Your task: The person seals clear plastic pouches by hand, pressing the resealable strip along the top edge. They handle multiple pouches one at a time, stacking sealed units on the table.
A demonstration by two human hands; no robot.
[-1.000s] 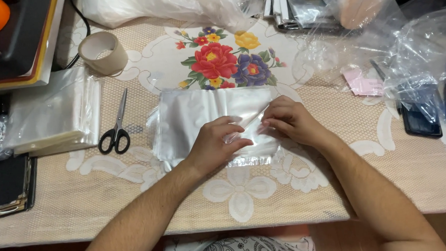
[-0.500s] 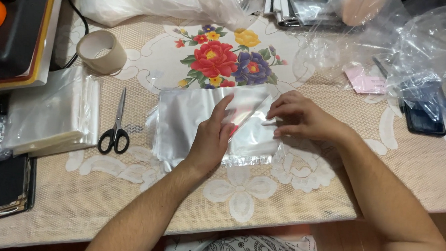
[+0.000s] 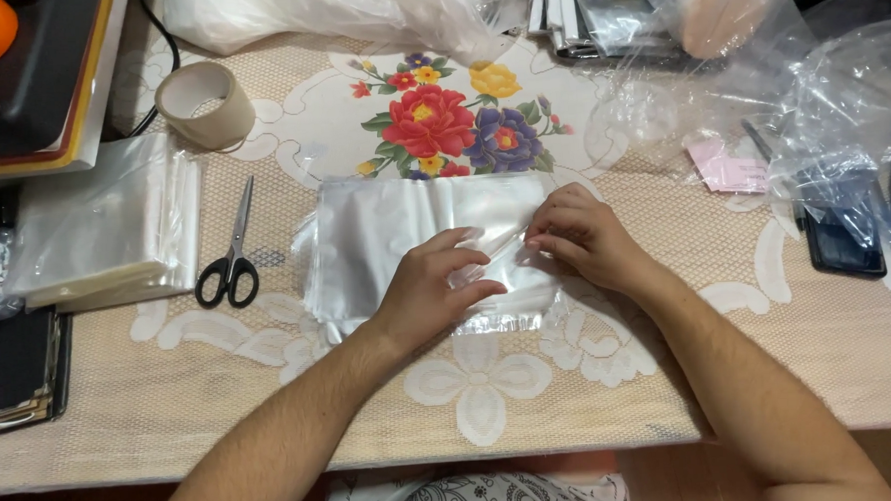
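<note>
Near the middle of the tabletop (image 3: pixel 122 415), a clear plastic bag (image 3: pixel 405 232) lies long side left to right, the left hand (image 3: pixel 429 291) flat and spread on it, the right hand (image 3: pixel 585 239) pinching its right end.

A home packing corner: a worktop (image 3: pixel 612 393) under a flowered lace cloth (image 3: pixel 440 130), with scissors (image 3: pixel 230 252), tape roll (image 3: pixel 204 104) and stacked plastic bags (image 3: pixel 104 235).

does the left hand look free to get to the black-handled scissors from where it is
Probably yes. The left hand rests on the clear plastic bag, and the black-handled scissors lie on the bare lace tablecloth just to its left, with nothing between them; it would have to let go of the bag first.
</note>
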